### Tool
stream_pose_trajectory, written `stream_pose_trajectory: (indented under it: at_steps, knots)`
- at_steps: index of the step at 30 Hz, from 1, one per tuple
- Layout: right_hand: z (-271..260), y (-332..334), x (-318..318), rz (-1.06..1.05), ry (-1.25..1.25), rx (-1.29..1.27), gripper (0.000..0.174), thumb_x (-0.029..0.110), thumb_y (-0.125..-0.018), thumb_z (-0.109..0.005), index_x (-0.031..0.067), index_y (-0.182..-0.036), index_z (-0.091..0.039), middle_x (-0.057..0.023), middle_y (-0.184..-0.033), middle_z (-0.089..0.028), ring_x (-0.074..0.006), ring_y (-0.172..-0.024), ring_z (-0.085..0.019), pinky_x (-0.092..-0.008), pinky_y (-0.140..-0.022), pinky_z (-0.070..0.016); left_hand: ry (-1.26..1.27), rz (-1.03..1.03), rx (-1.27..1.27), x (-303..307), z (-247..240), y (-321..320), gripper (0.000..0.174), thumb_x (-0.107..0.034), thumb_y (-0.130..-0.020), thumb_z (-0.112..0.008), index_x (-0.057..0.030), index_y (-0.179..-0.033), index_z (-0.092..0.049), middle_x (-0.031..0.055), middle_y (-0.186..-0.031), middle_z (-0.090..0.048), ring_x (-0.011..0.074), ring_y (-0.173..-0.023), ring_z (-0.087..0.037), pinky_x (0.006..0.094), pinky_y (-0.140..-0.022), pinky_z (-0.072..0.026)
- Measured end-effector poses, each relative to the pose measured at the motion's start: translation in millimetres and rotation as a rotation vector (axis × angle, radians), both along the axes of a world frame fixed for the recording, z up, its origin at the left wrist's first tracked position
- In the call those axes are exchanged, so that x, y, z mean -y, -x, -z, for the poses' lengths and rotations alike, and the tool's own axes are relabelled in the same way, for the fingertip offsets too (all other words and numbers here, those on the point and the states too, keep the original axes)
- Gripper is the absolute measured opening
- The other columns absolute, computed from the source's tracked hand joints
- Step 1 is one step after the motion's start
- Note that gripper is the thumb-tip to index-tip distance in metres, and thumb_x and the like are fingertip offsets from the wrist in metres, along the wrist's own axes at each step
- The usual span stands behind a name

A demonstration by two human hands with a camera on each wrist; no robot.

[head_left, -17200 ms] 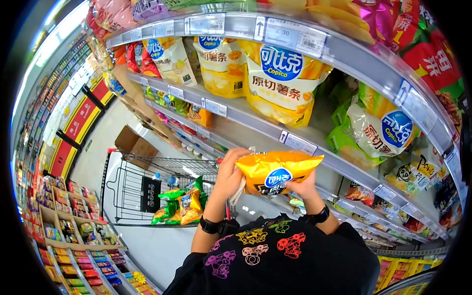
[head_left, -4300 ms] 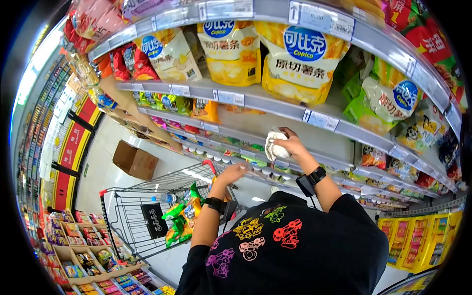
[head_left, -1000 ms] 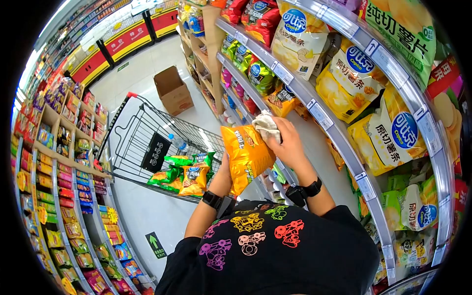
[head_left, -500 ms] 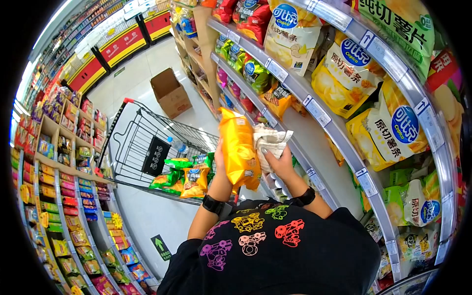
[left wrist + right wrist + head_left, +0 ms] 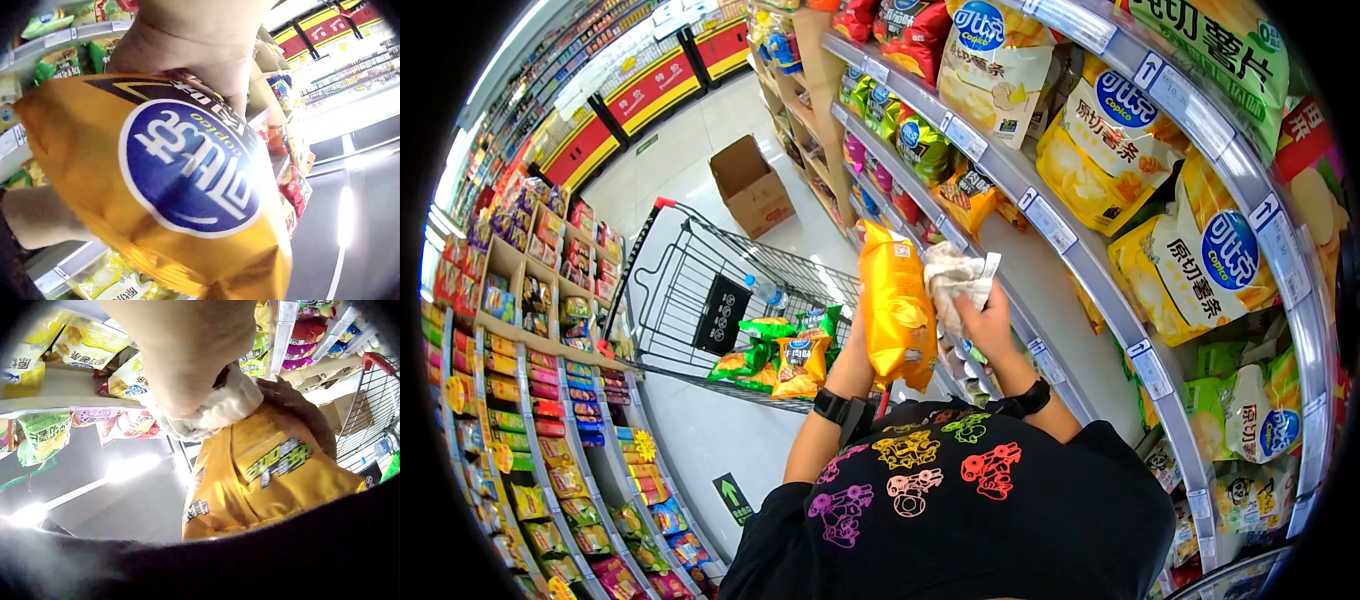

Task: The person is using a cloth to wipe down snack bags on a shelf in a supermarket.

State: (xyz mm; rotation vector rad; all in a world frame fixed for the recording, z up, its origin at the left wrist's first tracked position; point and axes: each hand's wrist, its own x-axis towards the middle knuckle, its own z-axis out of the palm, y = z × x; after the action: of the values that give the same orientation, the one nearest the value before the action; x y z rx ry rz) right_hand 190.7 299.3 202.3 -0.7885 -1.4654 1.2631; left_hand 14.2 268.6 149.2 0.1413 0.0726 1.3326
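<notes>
My left hand (image 5: 856,348) grips an orange bag of potato chips (image 5: 896,310) from its left side, holding it upright in front of my chest. In the left wrist view the bag's blue round logo (image 5: 187,169) faces the camera, with the hand at its far edge. My right hand (image 5: 990,318) holds a crumpled white cloth (image 5: 950,282) against the bag's right side. The right wrist view shows the cloth (image 5: 219,406) bunched beneath that hand, close against the bag's orange wrapper (image 5: 269,469). Most of the left fingers are hidden behind the bag.
A wire shopping cart (image 5: 670,260) stands to the left, carrying green and orange chip bags (image 5: 800,365) and a water bottle (image 5: 766,290). Beyond it sits an open cardboard box (image 5: 750,190). Shelves of chip bags (image 5: 1190,250) curve close along my right; snack racks (image 5: 550,420) line the left.
Earlier the right hand held only the cloth and the left was free of any bag. Over the last second the orange bag has turned upright, and the cloth has shifted along its right side.
</notes>
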Motion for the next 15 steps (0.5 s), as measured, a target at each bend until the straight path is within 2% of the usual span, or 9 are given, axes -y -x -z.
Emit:
stream_pose_trajectory:
  at_steps: [2, 3, 6, 7, 8, 11, 14, 15]
  knots:
    - [-15, 2, -8, 0.039, -0.072, -0.14, 0.033, -0.005, -0.079, -0.045, -0.0019, -0.111, -0.05, -0.0114, -0.109, -0.057, -0.0142, -0.094, -0.055, -0.0279, -0.082, -0.0429, 0.105, -0.039, -0.17, 1, -19, -2, 0.047, -0.037, -0.089, -0.045, -0.0045, -0.123, -0.041, 0.0134, -0.113, -0.054, 0.0281, -0.096, -0.057, 0.0441, -0.085, -0.046]
    - [-23, 1, -13, 0.082, -0.199, -0.129, 0.041, -0.01, -0.072, -0.044, 0.0011, -0.111, -0.053, -0.0112, -0.11, -0.058, -0.018, -0.095, -0.054, -0.0293, -0.084, -0.0415, -0.032, -0.002, -0.185, 6, -45, -9, 0.047, -0.037, -0.09, -0.041, -0.0046, -0.123, -0.04, 0.0135, -0.114, -0.054, 0.0277, -0.099, -0.057, 0.0437, -0.086, -0.0459]
    - [-66, -12, -13, 0.15, -0.64, 0.273, 0.048, -0.01, -0.066, -0.047, 0.007, -0.109, -0.057, -0.0101, -0.111, -0.058, -0.0249, -0.102, -0.051, -0.0322, -0.089, -0.0382, 0.028, 0.003, -0.3, -1, -24, -8, 0.05, -0.038, -0.091, -0.037, -0.0043, -0.127, -0.037, 0.0155, -0.119, -0.051, 0.0282, -0.107, -0.053, 0.0424, -0.089, -0.0441]
    - [-76, -13, -9, 0.133, -0.65, 0.337, 0.047, -0.006, -0.064, -0.051, 0.0113, -0.106, -0.06, -0.0091, -0.11, -0.058, -0.0296, -0.106, -0.048, -0.0355, -0.092, -0.036, 0.067, -0.046, -0.362, 3, -39, -15, 0.048, -0.035, -0.091, -0.038, -0.0033, -0.127, -0.036, 0.0149, -0.12, -0.05, 0.0278, -0.107, -0.053, 0.0411, -0.091, -0.0433]
    - [-83, -13, -5, 0.109, -0.713, 0.384, 0.046, -0.005, -0.064, -0.051, 0.0116, -0.106, -0.06, -0.0086, -0.11, -0.058, -0.0298, -0.106, -0.048, -0.0365, -0.092, -0.0362, 0.103, -0.082, -0.36, 1, -35, -17, 0.045, -0.03, -0.091, -0.04, -0.0026, -0.127, -0.036, 0.0152, -0.121, -0.049, 0.0272, -0.107, -0.052, 0.0404, -0.091, -0.0429]
    - [-90, -8, -2, 0.005, -0.874, 0.496, 0.043, -0.001, -0.067, -0.054, 0.0145, -0.106, -0.061, -0.0065, -0.11, -0.058, -0.0294, -0.107, -0.049, -0.0392, -0.092, -0.037, 0.101, -0.154, -0.428, -3, -34, -20, 0.044, -0.025, -0.09, -0.042, -0.0012, -0.126, -0.036, 0.0155, -0.12, -0.05, 0.0255, -0.106, -0.053, 0.0384, -0.092, -0.0427]
    - [-87, -8, 4, -0.189, -0.811, 0.483, 0.044, -0.001, -0.066, -0.056, 0.0163, -0.107, -0.061, -0.0059, -0.111, -0.058, -0.0276, -0.107, -0.049, -0.0388, -0.093, -0.0369, 0.077, -0.188, -0.46, -2, -35, -15, 0.043, -0.024, -0.089, -0.043, -0.0006, -0.125, -0.036, 0.0153, -0.119, -0.05, 0.0244, -0.105, -0.053, 0.0366, -0.091, -0.0434]
    - [-89, -10, 8, -0.211, -0.765, 0.456, 0.038, -0.001, -0.066, -0.056, 0.0145, -0.1, -0.064, -0.0062, -0.104, -0.06, -0.026, -0.103, -0.052, -0.0381, -0.089, -0.0395, 0.062, -0.198, -0.491, -3, -33, -12, 0.043, -0.024, -0.089, -0.044, -0.0006, -0.125, -0.037, 0.015, -0.119, -0.05, 0.024, -0.105, -0.054, 0.036, -0.091, -0.0438]
